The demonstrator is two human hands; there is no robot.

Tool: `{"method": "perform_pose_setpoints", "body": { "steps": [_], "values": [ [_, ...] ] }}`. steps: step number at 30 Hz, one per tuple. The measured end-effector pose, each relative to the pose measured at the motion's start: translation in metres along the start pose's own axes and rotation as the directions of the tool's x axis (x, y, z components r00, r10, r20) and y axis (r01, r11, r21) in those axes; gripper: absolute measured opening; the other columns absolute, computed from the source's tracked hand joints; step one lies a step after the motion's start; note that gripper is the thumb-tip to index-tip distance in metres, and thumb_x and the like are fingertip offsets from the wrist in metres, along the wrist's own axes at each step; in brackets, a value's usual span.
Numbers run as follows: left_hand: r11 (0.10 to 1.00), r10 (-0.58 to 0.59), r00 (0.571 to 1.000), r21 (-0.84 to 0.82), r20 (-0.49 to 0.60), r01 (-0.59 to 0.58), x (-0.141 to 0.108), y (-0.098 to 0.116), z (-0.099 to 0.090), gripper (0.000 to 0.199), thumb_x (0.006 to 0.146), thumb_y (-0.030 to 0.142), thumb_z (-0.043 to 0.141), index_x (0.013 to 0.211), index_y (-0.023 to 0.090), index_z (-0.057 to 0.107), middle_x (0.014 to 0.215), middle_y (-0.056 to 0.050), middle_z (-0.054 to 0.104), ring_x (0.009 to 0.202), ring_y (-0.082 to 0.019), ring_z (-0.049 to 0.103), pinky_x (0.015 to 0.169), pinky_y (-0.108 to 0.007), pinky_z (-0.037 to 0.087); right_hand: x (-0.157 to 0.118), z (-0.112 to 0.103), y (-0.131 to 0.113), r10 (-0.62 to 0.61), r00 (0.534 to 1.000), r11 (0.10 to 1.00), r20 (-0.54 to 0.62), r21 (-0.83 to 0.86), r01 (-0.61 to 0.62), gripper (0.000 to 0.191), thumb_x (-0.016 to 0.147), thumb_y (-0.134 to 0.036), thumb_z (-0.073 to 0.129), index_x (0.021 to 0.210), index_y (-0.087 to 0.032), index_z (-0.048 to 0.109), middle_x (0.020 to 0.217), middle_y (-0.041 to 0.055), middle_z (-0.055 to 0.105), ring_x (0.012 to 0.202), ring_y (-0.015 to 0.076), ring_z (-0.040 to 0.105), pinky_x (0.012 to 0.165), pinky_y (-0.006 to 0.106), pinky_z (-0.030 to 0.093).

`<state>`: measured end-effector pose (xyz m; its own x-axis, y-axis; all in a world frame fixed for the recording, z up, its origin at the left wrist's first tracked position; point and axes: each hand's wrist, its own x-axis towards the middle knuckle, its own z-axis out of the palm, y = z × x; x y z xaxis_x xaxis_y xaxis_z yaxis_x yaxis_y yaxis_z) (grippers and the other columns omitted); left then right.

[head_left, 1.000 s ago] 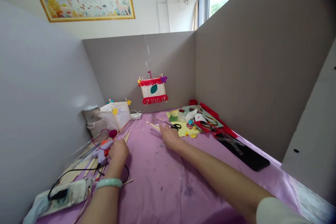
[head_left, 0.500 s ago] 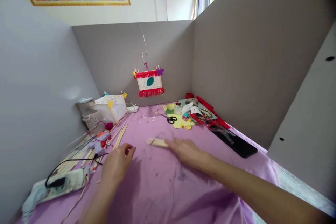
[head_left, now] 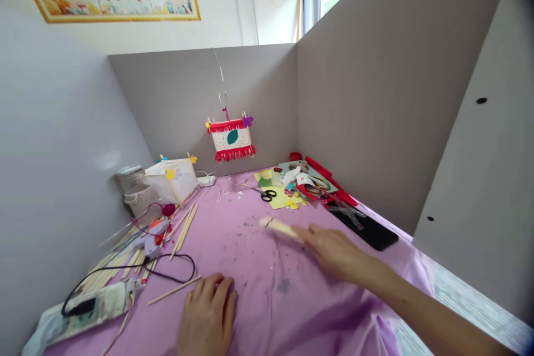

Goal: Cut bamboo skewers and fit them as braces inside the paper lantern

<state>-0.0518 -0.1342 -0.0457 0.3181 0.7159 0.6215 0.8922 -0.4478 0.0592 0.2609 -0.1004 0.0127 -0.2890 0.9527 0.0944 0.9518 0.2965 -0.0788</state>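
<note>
Head view: two bare hands above a tabletop point(head_left: 250, 283) spread with creased lilac cloth.
Right hand: the right hand point(head_left: 329, 247) grips a short, flat, pale wood-coloured strip point(head_left: 282, 227) by its near end; the fingers close around it from the right.
Strip: juts from the fingertips, leftward and slightly away from the person; a thin dark mark crosses it near the blurred free end. Whether that end touches the cloth cannot be told.
Left hand: the left hand point(head_left: 208, 311) rests palm down, fingers forward and loosely extended; nothing shows in it, though its underside is hidden.
Hand to strip: the strip lies ahead and to the right of the left hand, well apart; its free end points across that hand's front, not at it.
Single stick: one slender, pale wooden stick point(head_left: 174, 291) lies mostly crosswise, its right end just beside the left fingers; contact is unclear.
Stick group: several long, pale wooden sticks point(head_left: 184, 231) lie left of the strip, long axes running away from the person, nearer the left hand.
Scissors: black-handled metal scissors point(head_left: 262, 193) lie beyond the strip's free end.
</note>
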Motion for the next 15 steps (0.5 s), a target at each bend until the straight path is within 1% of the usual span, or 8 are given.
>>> {"method": "perform_pose_setpoints", "body": {
  "steps": [2,5,6,8,10,12,13,15],
  "values": [
    [1.0,-0.006,1.0,-0.026,0.003,0.006,-0.001,-0.003,0.0,0.021,0.081,0.03,0.05,0.095,0.025,0.066,0.096,-0.009,0.064,0.087,-0.026,0.057,0.074,-0.041,0.045,-0.005,-0.003,0.007,0.009,0.998,1.0,0.062,0.012,-0.01,0.05,0.084,-0.012,0.04,0.13,-0.031,0.043,0.094,0.0085,0.062,0.075,0.0206,0.061,0.06,0.026,0.038],
    [0.987,-0.044,0.999,-0.154,0.032,0.048,0.001,-0.004,-0.001,0.02,0.079,0.031,0.053,0.092,0.026,0.067,0.093,-0.008,0.065,0.086,-0.026,0.058,0.075,-0.043,0.046,-0.007,-0.008,0.011,0.317,0.948,0.943,-0.019,-0.103,-0.317,0.053,0.079,-0.003,0.038,0.128,-0.021,0.047,0.095,0.0139,0.062,0.074,0.0237,0.063,0.059,0.029,0.039],
    [0.969,-0.08,0.996,-0.23,0.041,0.087,0.003,0.0,-0.002,0.019,0.078,0.033,0.054,0.09,0.026,0.068,0.092,-0.008,0.066,0.086,-0.026,0.058,0.077,-0.043,0.046,-0.008,-0.01,0.007,0.344,0.937,0.934,-0.052,-0.08,-0.348,0.051,0.08,-0.003,0.037,0.127,-0.02,0.048,0.096,0.0141,0.062,0.075,0.0239,0.063,0.06,0.03,0.04],
    [0.872,-0.203,0.975,-0.437,0.089,0.221,0.01,0.017,-0.004,0.02,0.077,0.036,0.056,0.087,0.024,0.069,0.091,-0.008,0.066,0.087,-0.026,0.059,0.081,-0.043,0.047,-0.012,-0.008,-0.011,0.225,0.972,0.973,-0.071,0.078,-0.219,0.046,0.084,-0.009,0.037,0.126,-0.023,0.048,0.097,0.0112,0.063,0.079,0.0221,0.062,0.066,0.029,0.043],
    [0.605,-0.359,0.894,-0.663,0.268,0.441,0.021,0.045,-0.003,0.028,0.077,0.041,0.057,0.094,0.022,0.067,0.101,-0.009,0.065,0.097,-0.025,0.059,0.087,-0.039,0.046,-0.02,-0.001,-0.044,0.033,0.994,0.97,-0.102,0.243,-0.007,0.043,0.086,-0.013,0.037,0.127,-0.024,0.047,0.102,0.0088,0.063,0.084,0.0193,0.062,0.072,0.027,0.044],
    [0.132,-0.431,0.734,-0.768,0.525,0.626,0.034,0.077,-0.001,0.037,0.076,0.045,0.057,0.102,0.019,0.065,0.104,-0.01,0.065,0.099,-0.024,0.06,0.089,-0.036,0.046,-0.029,0.011,-0.081,-0.048,0.99,0.946,-0.136,0.313,0.089,0.047,0.084,-0.012,0.039,0.13,-0.022,0.044,0.106,0.0094,0.062,0.088,0.019,0.061,0.074,0.026,0.045],
    [-0.11,-0.423,0.647,-0.745,0.634,0.658,0.041,0.09,0.001,0.039,0.076,0.047,0.058,0.1,0.016,0.065,0.1,-0.012,0.066,0.095,-0.024,0.062,0.088,-0.036,0.047,-0.033,0.016,-0.097,-0.07,0.987,0.943,-0.143,0.313,0.112,0.05,0.083,-0.012,0.041,0.132,-0.018,0.041,0.109,0.0114,0.061,0.09,0.0202,0.061,0.074,0.027,0.046],
    [-0.269,-0.396,0.582,-0.695,0.71,0.667,0.053,0.107,0.003,0.042,0.078,0.051,0.051,0.089,0.012,0.065,0.088,-0.013,0.068,0.083,-0.023,0.065,0.079,-0.035,0.051,-0.041,0.024,-0.116,-0.116,0.982,0.945,-0.15,0.286,0.156,0.053,0.082,-0.015,0.043,0.134,-0.011,0.038,0.113,0.0167,0.059,0.092,0.0238,0.06,0.073,0.03,0.048]
  ]
}}
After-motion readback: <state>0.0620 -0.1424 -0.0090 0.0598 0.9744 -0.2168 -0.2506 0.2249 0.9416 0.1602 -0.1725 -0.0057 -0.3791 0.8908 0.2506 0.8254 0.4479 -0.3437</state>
